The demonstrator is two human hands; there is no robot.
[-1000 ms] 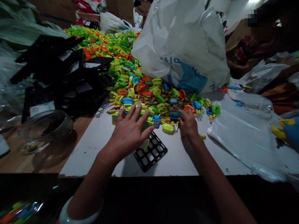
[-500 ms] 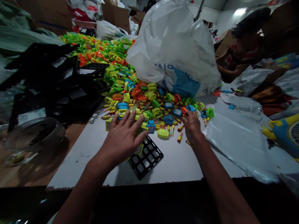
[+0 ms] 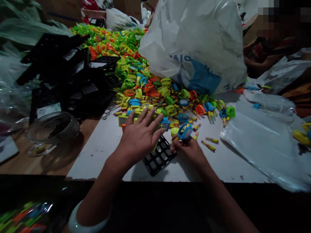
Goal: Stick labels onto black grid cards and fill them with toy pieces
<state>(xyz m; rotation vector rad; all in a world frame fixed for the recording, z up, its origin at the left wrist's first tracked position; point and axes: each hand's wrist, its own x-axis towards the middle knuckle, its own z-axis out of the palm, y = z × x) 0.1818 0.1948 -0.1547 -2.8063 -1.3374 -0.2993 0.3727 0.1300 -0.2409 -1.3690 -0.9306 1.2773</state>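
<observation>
My left hand [image 3: 139,136], fingers spread, lies flat over a group of yellow and blue plastic toys [image 3: 166,124] on a black grid tray [image 3: 153,163]. The tray sits askew on the white tabletop, its far part hidden by the hand and toys. Close to its right edge, my right hand [image 3: 190,149] is closed on a blue watch-shaped plastic toy [image 3: 185,131], which points upward from the fingers. Behind it lie small yellow-and-red tubes [image 3: 208,146] and a yellow-green toy [image 3: 174,131].
A heap of colourful plastic toys [image 3: 128,69] spreads across the back. A large white bag [image 3: 194,38] stands behind it. Black trays [image 3: 65,71] are piled at left, near a clear glass bowl [image 3: 52,127]. Clear plastic bags [image 3: 257,136] lie at right. A person's arm [image 3: 262,63] shows beyond.
My right hand has come from the loose toys back toward the tray, now with the blue watch-shaped toy in it. My left hand stays over the toys. The view has shifted somewhat.
</observation>
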